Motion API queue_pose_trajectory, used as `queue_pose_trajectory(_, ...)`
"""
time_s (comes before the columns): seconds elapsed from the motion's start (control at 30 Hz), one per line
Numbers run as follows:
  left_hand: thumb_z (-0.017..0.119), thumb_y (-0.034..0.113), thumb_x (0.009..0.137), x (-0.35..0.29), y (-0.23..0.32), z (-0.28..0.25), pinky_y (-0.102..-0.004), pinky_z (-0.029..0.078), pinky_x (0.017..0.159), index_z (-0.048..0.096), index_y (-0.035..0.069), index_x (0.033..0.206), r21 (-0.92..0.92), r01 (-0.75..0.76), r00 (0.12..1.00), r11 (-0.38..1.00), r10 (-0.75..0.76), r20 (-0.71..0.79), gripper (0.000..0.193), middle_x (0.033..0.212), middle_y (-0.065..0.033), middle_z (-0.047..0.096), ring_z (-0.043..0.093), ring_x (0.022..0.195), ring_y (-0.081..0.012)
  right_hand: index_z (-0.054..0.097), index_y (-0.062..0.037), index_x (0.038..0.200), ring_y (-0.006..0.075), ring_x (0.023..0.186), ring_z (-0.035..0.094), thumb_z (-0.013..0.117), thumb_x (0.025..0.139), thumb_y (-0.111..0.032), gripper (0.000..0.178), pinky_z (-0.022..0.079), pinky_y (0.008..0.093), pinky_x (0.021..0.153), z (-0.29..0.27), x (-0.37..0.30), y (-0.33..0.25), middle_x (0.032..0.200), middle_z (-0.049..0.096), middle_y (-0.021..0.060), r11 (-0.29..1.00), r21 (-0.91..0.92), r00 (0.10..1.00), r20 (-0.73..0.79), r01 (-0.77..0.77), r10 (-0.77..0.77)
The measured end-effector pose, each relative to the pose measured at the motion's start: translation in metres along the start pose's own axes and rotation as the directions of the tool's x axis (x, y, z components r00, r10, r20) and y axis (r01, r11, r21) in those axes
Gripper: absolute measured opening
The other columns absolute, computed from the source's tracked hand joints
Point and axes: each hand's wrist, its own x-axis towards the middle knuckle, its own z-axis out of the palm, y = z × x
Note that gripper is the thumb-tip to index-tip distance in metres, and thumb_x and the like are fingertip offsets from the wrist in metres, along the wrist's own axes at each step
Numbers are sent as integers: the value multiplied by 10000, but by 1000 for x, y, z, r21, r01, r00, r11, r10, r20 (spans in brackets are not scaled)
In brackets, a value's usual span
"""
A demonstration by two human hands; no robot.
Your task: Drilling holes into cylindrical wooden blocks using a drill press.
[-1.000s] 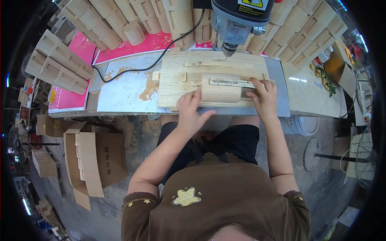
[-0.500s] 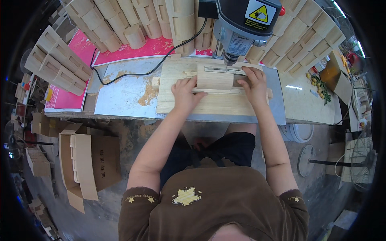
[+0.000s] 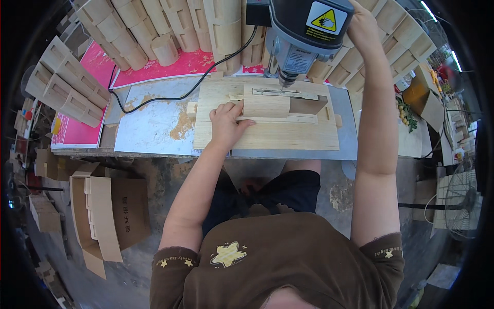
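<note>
A pale wooden block (image 3: 266,107) lies on a wide wooden board (image 3: 288,140), next to a low wooden strip. Along its top runs a slotted strip (image 3: 284,93), and a grey-brown piece (image 3: 307,105) sticks out at its right end. My left hand (image 3: 227,121) grips the block's left end, thumb along the front. Just above the block hangs the chuck (image 3: 288,78) of a drill press (image 3: 307,26) with a dark housing. My right hand (image 3: 363,28) is raised at the right side of that housing; the machine hides its fingers.
Stacks of hollowed wooden pieces (image 3: 175,26) line the back and both sides of the bench. A black cable (image 3: 177,96) curves across the sawdust-strewn sheet (image 3: 154,123). Down on the left stands an open cardboard box (image 3: 128,211); a fan (image 3: 460,198) is at far right.
My right hand has let go of the block's right end and gone up to the side of the drill press. My left hand stays on the block. The whole view has shifted slightly.
</note>
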Motion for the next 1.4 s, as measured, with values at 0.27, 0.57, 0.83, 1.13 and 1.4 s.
queue_pose_trajectory(0.27, 778, 306, 628, -1, -3, -1, -367, 334, 787, 614, 108, 1129, 10, 9, 1000, 1000, -9, 0, 563, 792, -16, 557, 540, 851, -212, 615, -29, 1055, 228, 805, 618, 551, 889, -232, 270, 470, 342, 690, -33, -62, -59, 829, 634, 146, 749, -659, 979, 96, -73, 180)
queue_pose_trajectory(0.57, 781, 294, 623, 1, -3, 3, -359, 333, 775, 619, 124, 1128, -18, 9, 1000, 1000, -8, 12, 557, 776, -14, 552, 541, 826, -208, 640, -55, 1069, 256, 652, 614, 550, 873, -138, 232, 464, 327, 587, -1, -161, -29, 725, 622, 129, 971, -233, 995, -91, -59, 39)
queue_pose_trajectory(0.83, 789, 258, 612, 5, 8, 1, -360, 360, 749, 642, 118, 1054, 0, -17, 999, 1000, 17, -33, 486, 754, -18, 558, 548, 784, -215, 580, -26, 1191, 228, 596, 547, 551, 847, -33, 345, 437, 300, 582, 37, -188, 23, 695, 567, 93, 999, -51, 977, -214, 5, -16)
queue_pose_trajectory(1.13, 788, 243, 618, 1, 3, 0, -370, 350, 786, 654, 127, 1024, -22, 34, 999, 999, -35, -17, 443, 752, -15, 562, 549, 782, -211, 607, -21, 800, 251, 500, 488, 571, 853, -120, 118, 398, 322, 501, -9, -131, -24, 575, 478, 127, 981, -161, 960, -238, 113, -149)
queue_pose_trajectory(1.4, 765, 290, 655, 8, 34, 25, -427, 299, 842, 638, 136, 1060, 15, -35, 997, 999, 36, -62, 452, 788, -24, 565, 540, 865, -226, 638, -8, 931, 388, 876, 608, 459, 882, -324, 366, 474, 416, 746, -1, 5, -11, 883, 626, 248, 840, -517, 986, -66, -167, 156)
